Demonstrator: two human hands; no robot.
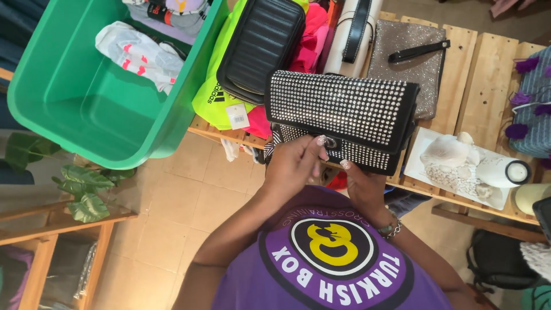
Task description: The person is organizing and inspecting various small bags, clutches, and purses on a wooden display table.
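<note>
Both hands are on the studded black clutch at the bench's near edge. Left hand fingers pinch its clasp, right hand cups it underneath, probably steadying it. Farther back lie a quilted black bag, a glitter pouch, and a green tub far left.

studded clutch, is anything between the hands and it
Nothing visible. Both hands are already on the black studded clutch: the left hand grips its lower edge near the clasp, and the right hand holds it from beneath, just above the wooden shelf.
</note>
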